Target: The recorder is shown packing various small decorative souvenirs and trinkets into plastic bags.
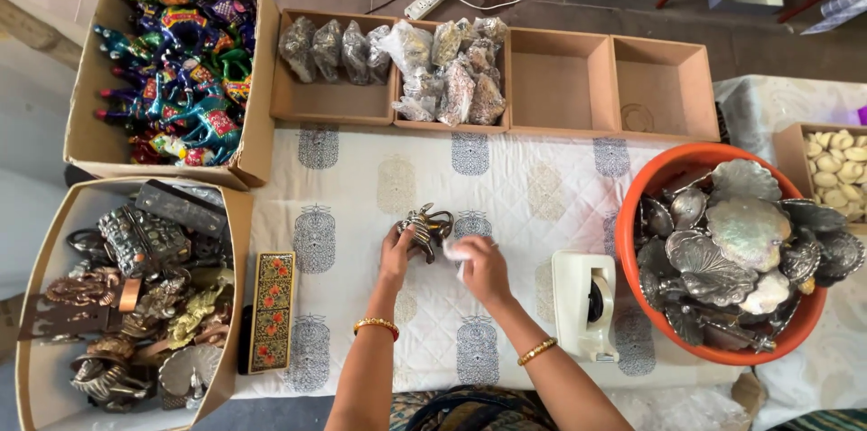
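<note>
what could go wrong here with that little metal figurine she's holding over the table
The left hand grips the metal figurine from one side only, so it might slip onto the printed cloth. The right hand holds a small white piece that could snag on its thin parts. The tape dispenser sits near the right elbow and may get knocked.

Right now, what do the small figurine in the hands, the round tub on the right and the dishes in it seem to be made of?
The figurine, held in the left hand, looks like dark tarnished metal, going by its dull grey glints. The tub looks like orange plastic: uniform colour, smooth moulded rim. The leaf-shaped dishes seem silvery embossed metal with a greyish sheen, possibly plated.
</note>
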